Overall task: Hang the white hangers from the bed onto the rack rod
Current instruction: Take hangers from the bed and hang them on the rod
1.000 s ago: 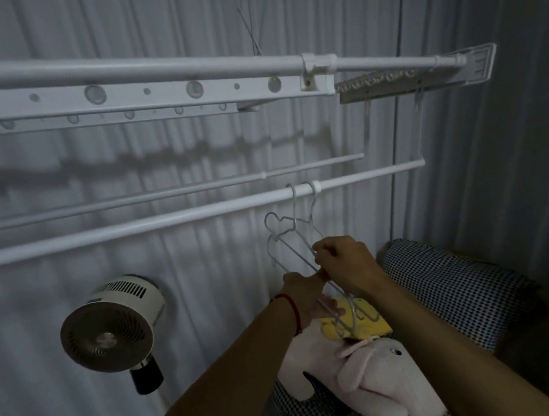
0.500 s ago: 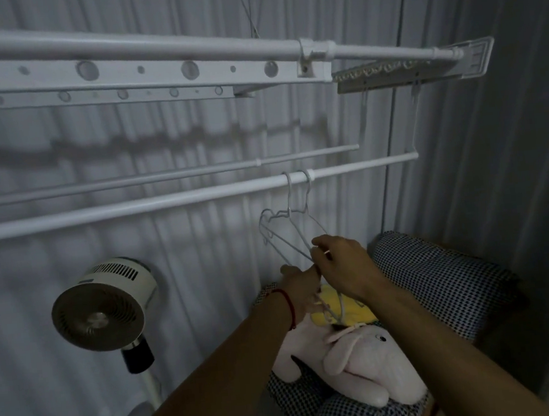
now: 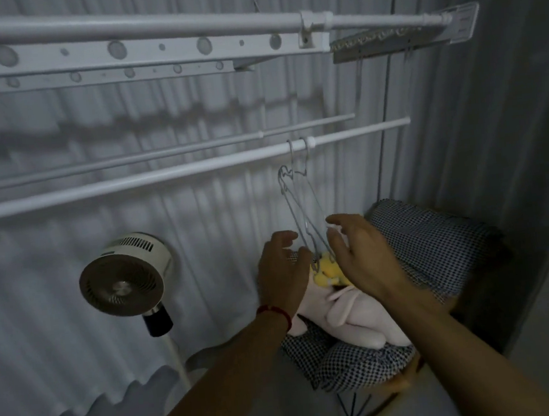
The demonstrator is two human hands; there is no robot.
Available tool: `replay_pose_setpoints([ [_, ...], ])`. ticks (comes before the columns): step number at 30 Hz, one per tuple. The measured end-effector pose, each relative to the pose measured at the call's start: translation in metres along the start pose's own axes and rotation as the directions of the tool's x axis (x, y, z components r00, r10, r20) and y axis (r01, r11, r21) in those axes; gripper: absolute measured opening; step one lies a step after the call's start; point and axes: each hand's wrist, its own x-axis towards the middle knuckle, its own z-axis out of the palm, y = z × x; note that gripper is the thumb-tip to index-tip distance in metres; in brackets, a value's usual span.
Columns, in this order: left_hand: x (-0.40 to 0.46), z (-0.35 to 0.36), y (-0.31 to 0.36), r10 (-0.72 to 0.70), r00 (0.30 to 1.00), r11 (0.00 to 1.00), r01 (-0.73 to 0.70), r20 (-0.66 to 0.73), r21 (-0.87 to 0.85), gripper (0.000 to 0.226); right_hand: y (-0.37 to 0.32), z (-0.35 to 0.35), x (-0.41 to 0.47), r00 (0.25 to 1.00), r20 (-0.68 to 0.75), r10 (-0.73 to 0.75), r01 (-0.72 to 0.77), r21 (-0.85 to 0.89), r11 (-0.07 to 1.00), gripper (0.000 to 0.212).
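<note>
Two thin white wire hangers [image 3: 299,202] hang by their hooks from the white rack rod [image 3: 163,176], close to its right end. My left hand [image 3: 282,267] and my right hand [image 3: 357,250] hover on either side of the hangers' lower ends, fingers spread and relaxed. Neither hand grips a hanger; the right fingertips are very near the wire. The hangers' lowest parts are hidden between my hands.
A thinner rod [image 3: 193,148] runs behind the rack rod, and a large overhead rack bar [image 3: 148,25] spans the top. A round fan [image 3: 124,279] stands at the left. Below my hands a pink plush toy [image 3: 354,317] lies on a checked cushion [image 3: 431,246]. White curtains [image 3: 76,327] hang behind.
Both hands have let go of the hangers and opened, moving slightly apart. The hangers now hang freely from the rod. The view has tilted a little downward.
</note>
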Motion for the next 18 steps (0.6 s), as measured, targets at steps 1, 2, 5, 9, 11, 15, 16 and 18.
replay_pose_setpoints([
  [1,-0.009,-0.003,0.003,0.043,0.999,0.999,-0.043,0.005,0.009,0.038,-0.004,-0.001,-0.012,0.999,-0.019,0.030,-0.030,0.009,1.000,0.035],
  [2,-0.019,-0.007,0.006,0.086,0.996,0.996,-0.086,0.020,0.009,0.035,-0.007,-0.001,-0.025,0.997,-0.032,0.065,-0.065,0.009,0.998,0.034],
  [5,-0.048,-0.013,0.005,0.186,0.979,0.982,-0.186,0.077,-0.007,0.025,-0.017,0.000,-0.072,0.987,-0.055,0.152,-0.154,-0.031,0.988,0.032],
  [9,-0.093,-0.013,0.000,0.258,0.941,0.966,-0.257,0.220,-0.033,0.023,-0.044,-0.005,-0.150,0.939,-0.114,0.324,-0.333,-0.064,0.941,0.046],
  [11,-0.126,-0.007,-0.002,0.285,0.901,0.958,-0.270,0.327,-0.091,0.023,-0.056,-0.010,-0.197,0.887,-0.153,0.435,-0.450,-0.083,0.889,0.045],
  [15,-0.206,0.008,-0.008,0.306,0.750,0.950,-0.278,0.586,-0.141,0.023,-0.078,-0.027,-0.301,0.750,-0.238,0.617,-0.656,-0.156,0.738,0.036],
  [16,-0.227,0.013,-0.008,0.311,0.699,0.948,-0.276,0.644,-0.158,0.024,-0.085,-0.033,-0.328,0.710,-0.265,0.652,-0.700,-0.167,0.695,0.034],
  [18,-0.272,0.022,-0.009,0.336,0.590,0.938,-0.282,0.734,-0.204,0.026,-0.102,-0.048,-0.383,0.617,-0.328,0.715,-0.783,-0.170,0.598,0.033],
])
